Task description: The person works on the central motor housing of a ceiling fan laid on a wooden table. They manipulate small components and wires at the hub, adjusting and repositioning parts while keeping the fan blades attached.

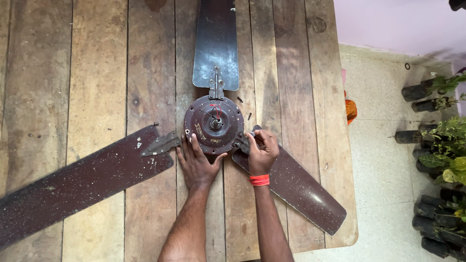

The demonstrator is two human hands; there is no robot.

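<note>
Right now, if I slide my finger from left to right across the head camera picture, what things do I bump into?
Left fan blade → left hand → round fan motor → right hand → right fan blade → orange cloth on the floor → potted plants.

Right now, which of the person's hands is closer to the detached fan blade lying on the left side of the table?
Left. The left hand rests on the motor hub's lower edge, just right of the detached blade's metal bracket. The right hand works at the right blade's bracket, across the hub.
</note>
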